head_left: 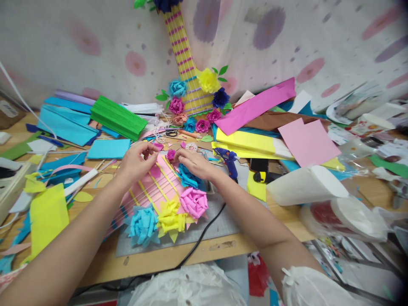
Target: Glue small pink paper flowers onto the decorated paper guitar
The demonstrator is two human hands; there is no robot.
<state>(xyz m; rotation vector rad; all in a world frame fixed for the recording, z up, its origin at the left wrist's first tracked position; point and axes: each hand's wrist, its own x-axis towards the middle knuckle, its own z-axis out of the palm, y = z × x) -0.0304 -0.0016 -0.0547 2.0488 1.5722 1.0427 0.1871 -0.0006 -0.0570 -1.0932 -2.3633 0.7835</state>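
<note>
While the pink board point(154, 193) lies on the grey mat point(219, 225) beneath both hands, much of its trim looks already in place: yellow strips and thin strings run across it, and a light blue flower point(144, 225), a yellow flower point(172, 217), a pink flower point(194, 202) and a deeper blue flower point(188, 177) line its near and right edges. Near the far end, by a small magenta flower point(171, 154), the work seems less settled. The left hand point(137, 162) has thumb and fingertips drawn together, but I cannot tell whether anything is between them; the right hand point(195, 165) curls beside that flower, its grip hidden. Judging by the fuller yellow guitar point(180, 46) behind, which also bears green leaves, some decorating may remain.
</note>
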